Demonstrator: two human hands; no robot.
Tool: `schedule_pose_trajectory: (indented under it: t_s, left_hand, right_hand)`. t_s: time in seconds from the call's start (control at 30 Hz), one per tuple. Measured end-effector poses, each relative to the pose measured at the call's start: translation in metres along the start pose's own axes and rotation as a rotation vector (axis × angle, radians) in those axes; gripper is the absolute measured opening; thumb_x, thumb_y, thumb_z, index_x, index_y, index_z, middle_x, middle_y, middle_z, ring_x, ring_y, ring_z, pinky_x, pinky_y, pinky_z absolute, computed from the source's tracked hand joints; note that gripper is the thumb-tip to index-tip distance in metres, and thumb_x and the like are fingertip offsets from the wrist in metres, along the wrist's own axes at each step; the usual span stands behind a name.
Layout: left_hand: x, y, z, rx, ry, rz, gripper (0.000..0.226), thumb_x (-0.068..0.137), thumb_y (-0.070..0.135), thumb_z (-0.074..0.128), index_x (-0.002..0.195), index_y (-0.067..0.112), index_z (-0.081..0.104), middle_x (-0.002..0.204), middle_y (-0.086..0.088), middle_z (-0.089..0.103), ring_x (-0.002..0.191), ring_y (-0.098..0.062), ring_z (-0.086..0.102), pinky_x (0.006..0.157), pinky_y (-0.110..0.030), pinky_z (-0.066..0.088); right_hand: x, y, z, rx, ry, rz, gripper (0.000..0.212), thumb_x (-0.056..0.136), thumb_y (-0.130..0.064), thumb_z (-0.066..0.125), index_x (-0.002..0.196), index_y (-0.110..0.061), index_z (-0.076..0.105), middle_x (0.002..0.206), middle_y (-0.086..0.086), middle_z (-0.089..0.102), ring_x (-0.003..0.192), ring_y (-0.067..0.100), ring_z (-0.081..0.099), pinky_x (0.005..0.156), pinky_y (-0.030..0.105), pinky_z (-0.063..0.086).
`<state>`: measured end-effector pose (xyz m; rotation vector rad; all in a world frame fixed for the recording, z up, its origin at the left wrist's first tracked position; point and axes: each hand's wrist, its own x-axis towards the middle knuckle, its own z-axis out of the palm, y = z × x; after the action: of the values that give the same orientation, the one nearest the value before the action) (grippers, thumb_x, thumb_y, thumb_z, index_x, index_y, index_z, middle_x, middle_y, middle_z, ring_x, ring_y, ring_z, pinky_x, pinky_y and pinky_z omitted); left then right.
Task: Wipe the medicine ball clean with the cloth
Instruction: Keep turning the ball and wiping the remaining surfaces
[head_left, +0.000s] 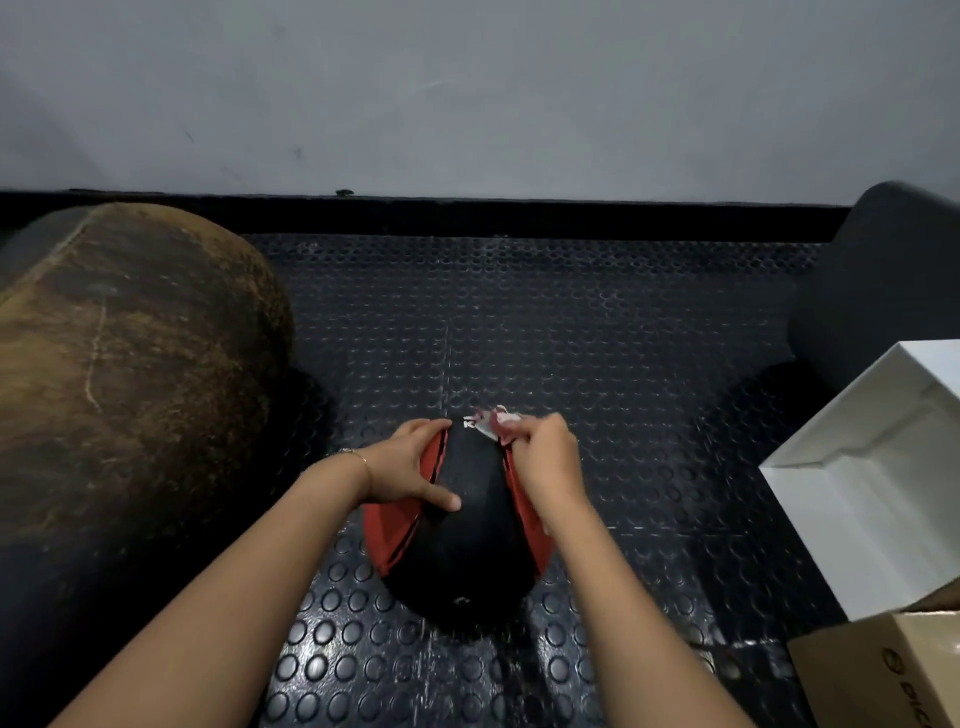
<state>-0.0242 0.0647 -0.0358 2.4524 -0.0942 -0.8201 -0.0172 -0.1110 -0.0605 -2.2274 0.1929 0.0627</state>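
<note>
The black-and-red medicine ball (467, 530) sat on the studded rubber floor (623, 364), between a large worn brown ball (130, 364) and a white box (883, 467). The left hand (410, 467) gripped its upper left side, fingers curved over the red panel and thumb on the black. The right hand (545, 462) pinched a crumpled white-and-red cloth (493, 422) against the ball's far top.

Worn leather bag (130, 364), white box (883, 467)

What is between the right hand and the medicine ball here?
In the head view, a crumpled white-and-red cloth lies between them: the right hand pinches it against the far top of the medicine ball.
</note>
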Motion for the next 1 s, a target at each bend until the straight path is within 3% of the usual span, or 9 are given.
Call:
schedule_pose_trajectory:
  t_s: [0.07,0.13,0.2,0.33,0.43,0.57,0.77,0.9,1.0]
  left_hand:
    - [0.000,0.007,0.002,-0.006,-0.022,-0.073,0.113,0.070,0.048,0.076,0.150,0.024,0.000,0.159,-0.006,-0.006,0.147,-0.022,0.005,0.120,-0.034,0.011]
    - [-0.002,0.015,0.017,0.014,0.022,-0.187,0.122,0.065,0.061,0.072,0.150,0.023,-0.007,0.158,-0.012,-0.013,0.147,-0.031,-0.003,0.120,-0.040,0.007]
    - [-0.009,0.018,0.035,0.106,0.064,-0.208,0.130,0.058,0.066,0.074,0.149,0.026,-0.011,0.157,-0.014,-0.012,0.144,-0.039,-0.007,0.119,-0.047,0.007]
    - [-0.018,0.007,0.044,0.148,0.083,-0.076,0.132,0.052,0.061,0.080,0.149,0.034,-0.005,0.158,-0.009,-0.009,0.145,-0.038,-0.008,0.119,-0.047,0.008]
    - [-0.017,0.005,0.047,0.191,0.073,0.004,0.135,0.047,0.064,0.080,0.148,0.037,-0.006,0.159,-0.008,-0.008,0.146,-0.033,-0.010,0.119,-0.047,0.007]
    - [-0.024,0.006,0.049,0.191,0.065,-0.003,0.130,0.054,0.058,0.081,0.149,0.036,-0.006,0.159,-0.001,-0.011,0.145,-0.035,-0.011,0.119,-0.047,0.008]
    - [-0.029,0.001,0.046,0.169,0.079,0.020,0.130,0.053,0.060,0.080,0.149,0.036,-0.004,0.158,0.000,-0.009,0.146,-0.031,-0.008,0.120,-0.045,0.009]
    - [-0.021,-0.008,0.040,0.140,0.080,0.033,0.144,0.028,0.080,0.064,0.149,0.037,-0.001,0.159,-0.004,-0.002,0.147,-0.028,-0.002,0.120,-0.042,0.013]
    - [-0.022,-0.009,0.041,0.126,0.084,0.038,0.143,0.026,0.081,0.059,0.148,0.039,-0.002,0.159,-0.003,-0.002,0.147,-0.026,-0.001,0.119,-0.043,0.014]
  right_hand:
    - [-0.024,0.005,-0.002,0.005,0.030,-0.032,0.029,0.088,-0.007,0.050,0.104,-0.021,0.070,0.111,0.003,0.055,0.107,0.020,0.054,0.096,0.023,0.041]
    - [-0.044,0.010,-0.008,0.103,-0.008,-0.022,0.027,0.087,-0.006,0.054,0.102,-0.019,0.071,0.096,-0.002,0.060,0.085,0.006,0.060,0.076,0.010,0.042]
    - [-0.061,0.021,-0.017,0.324,0.004,0.064,0.023,0.086,-0.004,0.057,0.101,-0.013,0.071,0.083,-0.001,0.063,0.062,0.000,0.056,0.059,0.012,0.042]
    - [-0.090,0.045,-0.023,0.384,0.353,0.132,0.025,0.085,-0.006,0.061,0.108,-0.012,0.068,0.099,0.008,0.059,0.089,0.021,0.058,0.082,0.027,0.044]
    - [-0.120,0.038,0.000,0.165,0.254,-0.099,0.023,0.082,-0.018,0.065,0.105,-0.016,0.070,0.096,-0.004,0.051,0.093,0.016,0.050,0.085,0.024,0.040]
    - [-0.110,0.042,0.018,0.088,0.343,-0.143,0.017,0.086,-0.011,0.060,0.098,-0.007,0.071,0.093,-0.005,0.049,0.094,0.015,0.047,0.082,0.023,0.037]
    - [-0.050,0.061,0.006,0.169,0.227,0.213,0.022,0.092,-0.019,0.052,0.096,-0.010,0.073,0.073,0.003,0.056,0.056,0.010,0.046,0.053,0.024,0.035]
    - [-0.108,0.039,0.020,0.115,0.292,-0.180,0.022,0.083,-0.009,0.059,0.098,-0.020,0.072,0.091,-0.007,0.050,0.090,0.011,0.048,0.085,0.016,0.039]
    - [-0.125,0.038,0.030,0.105,0.341,-0.290,0.027,0.079,-0.012,0.057,0.101,-0.018,0.071,0.095,-0.008,0.051,0.096,0.011,0.049,0.088,0.012,0.038]
